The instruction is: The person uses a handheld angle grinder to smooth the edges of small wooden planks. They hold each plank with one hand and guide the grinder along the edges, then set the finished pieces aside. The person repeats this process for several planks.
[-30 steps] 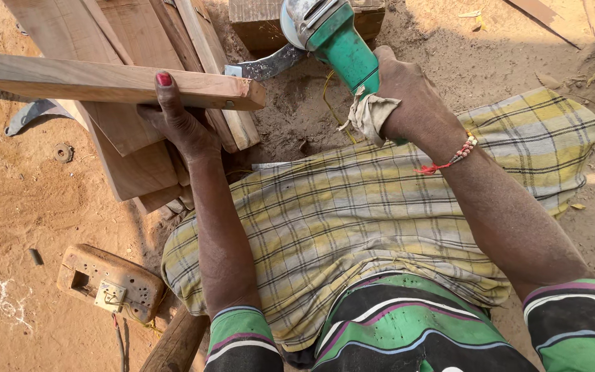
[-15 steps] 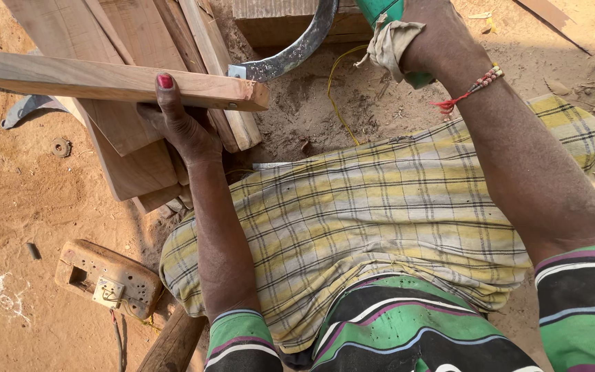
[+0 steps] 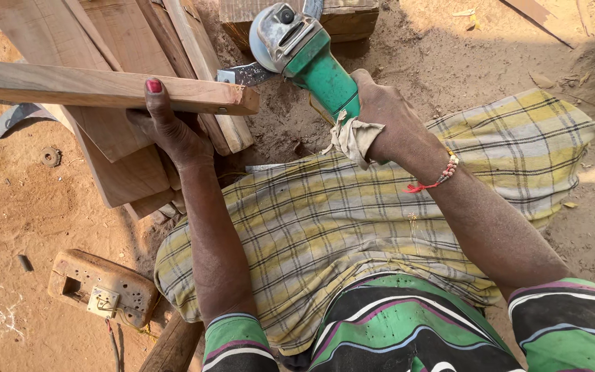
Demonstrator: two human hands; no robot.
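Note:
My left hand [image 3: 166, 127] grips a long wooden batten [image 3: 91, 86] from below, thumb on its top face, holding it level across the upper left. My right hand [image 3: 383, 114] is closed around the green body of an angle grinder [image 3: 304, 52], a strip of cloth wrapped near the grip. The grinder's metal head and disc guard sit just right of the batten's cut end [image 3: 246, 102], close to it. Whether the disc touches the wood cannot be told.
Several planks [image 3: 125, 158] lie stacked under the batten. A wooden block [image 3: 349, 17] sits at the top. A wooden switch box [image 3: 101, 289] with a cable rests on the sandy ground at lower left. A checked yellow cloth [image 3: 352, 227] covers my lap.
The grinder rose out of the top of the view half a second ago, then came back down beside the batten's end. The left hand and batten stayed put.

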